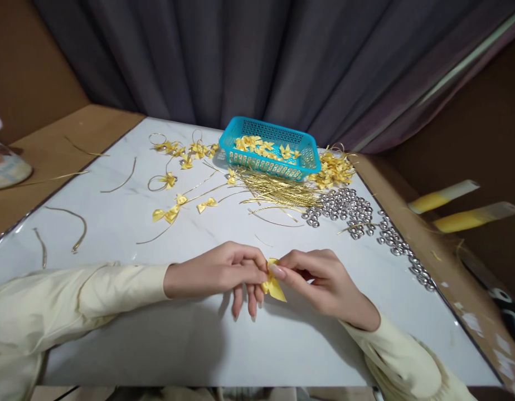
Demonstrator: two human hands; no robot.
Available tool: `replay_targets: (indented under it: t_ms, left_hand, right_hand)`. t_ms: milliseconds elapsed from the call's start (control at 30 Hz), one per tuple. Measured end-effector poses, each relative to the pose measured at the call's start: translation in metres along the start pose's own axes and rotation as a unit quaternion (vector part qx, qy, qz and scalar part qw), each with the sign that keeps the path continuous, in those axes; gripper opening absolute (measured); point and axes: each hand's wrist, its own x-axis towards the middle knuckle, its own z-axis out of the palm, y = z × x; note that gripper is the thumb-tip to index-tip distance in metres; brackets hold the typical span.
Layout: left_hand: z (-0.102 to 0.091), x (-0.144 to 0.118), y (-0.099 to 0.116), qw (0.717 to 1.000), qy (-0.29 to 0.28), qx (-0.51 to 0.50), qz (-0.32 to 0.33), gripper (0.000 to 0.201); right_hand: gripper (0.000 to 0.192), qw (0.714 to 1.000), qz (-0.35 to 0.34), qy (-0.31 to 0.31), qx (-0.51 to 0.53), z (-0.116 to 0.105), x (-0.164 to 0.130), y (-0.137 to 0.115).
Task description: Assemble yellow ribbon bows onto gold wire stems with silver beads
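A small yellow ribbon bow (275, 287) is pinched between both hands over the near middle of the table. My left hand (226, 273) grips it between thumb and forefinger, its other fingers hanging loosely below. From the other side, my right hand (320, 278) holds the bow's upper edge with thumb and fingertips. Part of the bow is hidden behind the fingers. Beyond the hands lie gold cords (278, 189) in a loose bundle. More yellow bows (168, 213) rest on the table to the left, some of them with cord beside or through them.
A blue plastic basket (270, 170) with yellow bows stands at the back. Silver metal rings or beads (345, 209) spread along the right side, near a pile of corded bows (335, 170). Scissors (500, 301) and two yellow-filled tubes (477, 217) are at the right; a cup (6, 164) is at left.
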Motion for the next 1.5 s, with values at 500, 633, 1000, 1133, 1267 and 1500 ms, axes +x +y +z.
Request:
replay_targets:
  t_ms: [500,633,1000,1133,1267,1500]
  left_hand:
    - [0.000,-0.001,0.000,0.999,0.005,-0.037,-0.003,0.015]
    - [0.000,-0.001,0.002,0.996,0.001,-0.084,-0.007,0.014]
    - [-0.003,-0.001,0.000,0.989,0.010,-0.146,0.002,0.012]
    - [-0.004,-0.002,-0.002,0.987,0.002,-0.158,0.010,0.012]
    - [-0.002,-0.004,-0.002,0.988,-0.008,-0.152,0.015,0.012]
    - [-0.002,-0.005,0.004,0.997,-0.013,-0.072,0.026,0.016]
  right_hand:
    - [0.024,0.994,-0.051,0.066,-0.070,0.007,-0.004,-0.002]
    - [0.021,0.990,-0.069,0.100,-0.069,0.011,-0.005,-0.001]
    - [0.018,0.975,-0.142,0.138,-0.105,0.027,-0.010,0.007]
    - [0.018,0.964,-0.199,0.128,-0.123,0.031,-0.008,0.008]
    - [0.013,0.937,-0.263,0.132,-0.187,0.032,-0.009,0.012]
    - [0.014,0.950,-0.231,0.139,-0.158,0.030,-0.010,0.009]
